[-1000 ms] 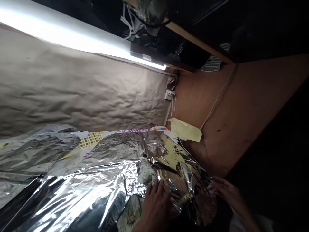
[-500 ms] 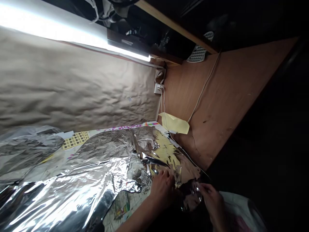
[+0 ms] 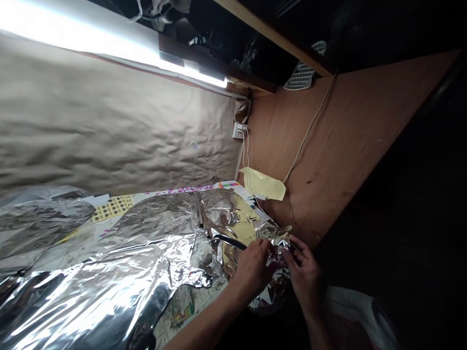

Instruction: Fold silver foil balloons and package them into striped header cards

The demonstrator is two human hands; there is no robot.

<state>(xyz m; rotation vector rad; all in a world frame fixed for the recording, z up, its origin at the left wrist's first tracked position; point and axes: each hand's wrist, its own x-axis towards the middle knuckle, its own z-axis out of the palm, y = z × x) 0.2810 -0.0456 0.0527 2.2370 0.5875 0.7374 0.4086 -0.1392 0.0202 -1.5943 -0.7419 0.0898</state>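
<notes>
My left hand (image 3: 255, 270) and my right hand (image 3: 302, 274) come close together at the lower right, both gripping a crumpled fold of aluminium foil (image 3: 274, 240) lifted off the table. That fold belongs to a large wrinkled foil sheet (image 3: 120, 287), which spreads across most of the table to the left. Beneath the foil near my left hand, a yellow paper (image 3: 242, 231) shows through a gap. A printed sheet (image 3: 180, 311) is visible below a cut edge of the foil. My fingers hide part of the fold.
Another foil piece (image 3: 40, 223) lies at the far left beside a yellow grid sheet (image 3: 111, 208). Brown paper (image 3: 109, 121) covers the wall, under a tube light (image 3: 109, 43). A wooden panel (image 3: 346, 131) carries a white cable and a pale yellow paper (image 3: 262, 184). A white plastic bag (image 3: 353, 316) sits lower right.
My hands have drawn together and risen toward the wooden panel. The foil fold between them is lifted and gathered more tightly than before.
</notes>
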